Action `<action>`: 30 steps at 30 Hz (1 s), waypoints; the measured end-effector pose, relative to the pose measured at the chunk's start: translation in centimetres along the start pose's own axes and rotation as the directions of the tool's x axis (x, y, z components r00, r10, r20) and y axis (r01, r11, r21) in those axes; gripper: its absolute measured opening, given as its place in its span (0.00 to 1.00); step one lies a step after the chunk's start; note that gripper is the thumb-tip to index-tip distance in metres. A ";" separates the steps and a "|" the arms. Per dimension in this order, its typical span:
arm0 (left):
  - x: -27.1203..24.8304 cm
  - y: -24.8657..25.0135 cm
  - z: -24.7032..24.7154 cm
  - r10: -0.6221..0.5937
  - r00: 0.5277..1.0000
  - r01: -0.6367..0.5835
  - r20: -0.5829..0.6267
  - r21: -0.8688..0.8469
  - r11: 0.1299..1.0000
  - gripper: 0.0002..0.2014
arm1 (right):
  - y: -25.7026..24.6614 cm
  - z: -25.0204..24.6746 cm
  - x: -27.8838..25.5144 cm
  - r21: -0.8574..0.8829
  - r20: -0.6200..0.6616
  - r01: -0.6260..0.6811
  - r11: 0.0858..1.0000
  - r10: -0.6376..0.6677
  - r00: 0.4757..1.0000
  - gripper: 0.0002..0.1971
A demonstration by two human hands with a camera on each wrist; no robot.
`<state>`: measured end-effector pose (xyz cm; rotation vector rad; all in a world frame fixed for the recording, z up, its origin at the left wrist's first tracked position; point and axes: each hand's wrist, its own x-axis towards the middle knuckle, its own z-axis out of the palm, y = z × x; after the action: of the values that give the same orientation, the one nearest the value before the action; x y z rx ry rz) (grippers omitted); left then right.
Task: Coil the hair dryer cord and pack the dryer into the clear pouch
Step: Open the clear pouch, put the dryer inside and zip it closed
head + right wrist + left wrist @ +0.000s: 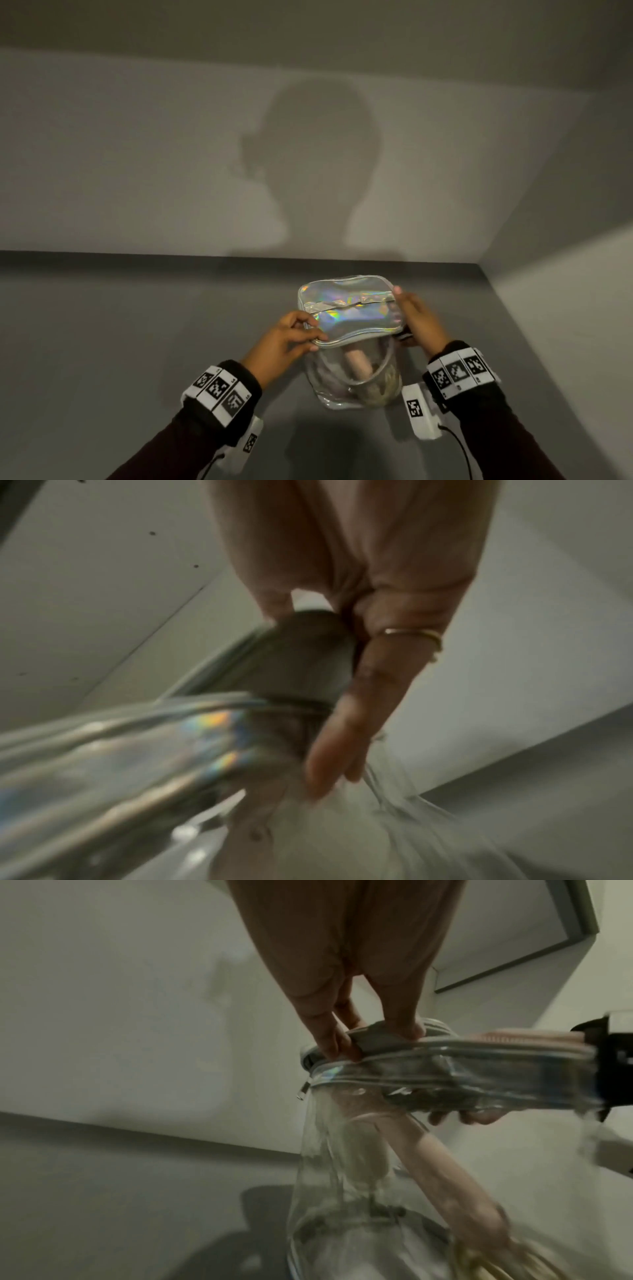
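clear pouch [349,383] holding hair dryer [358,364], left hand [279,346] and right hand [419,322] gripping lid [349,308]

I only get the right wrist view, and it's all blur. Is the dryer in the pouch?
Observer: Yes. The head view shows the dryer inside the pouch, through its clear wall.
Operator: What is the left hand doing?
Observer: The left hand pinches the lid at its front left corner.
Operator: Where is the zipper pull?
Observer: In the left wrist view the pull hangs at that corner, just below the fingers.
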<state>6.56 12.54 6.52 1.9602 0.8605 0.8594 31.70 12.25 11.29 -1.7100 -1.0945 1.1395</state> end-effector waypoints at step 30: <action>9.5 -3.3 -3.8 -0.406 0.907 0.371 0.111 0.244 0.896 0.10 | 2.3 1.5 5.1 -0.279 0.081 0.145 0.949 -0.128 0.989 0.13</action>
<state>7.80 23.15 7.78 1.9121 1.2408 0.3790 31.93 16.52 7.43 -1.7913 -1.4504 0.9902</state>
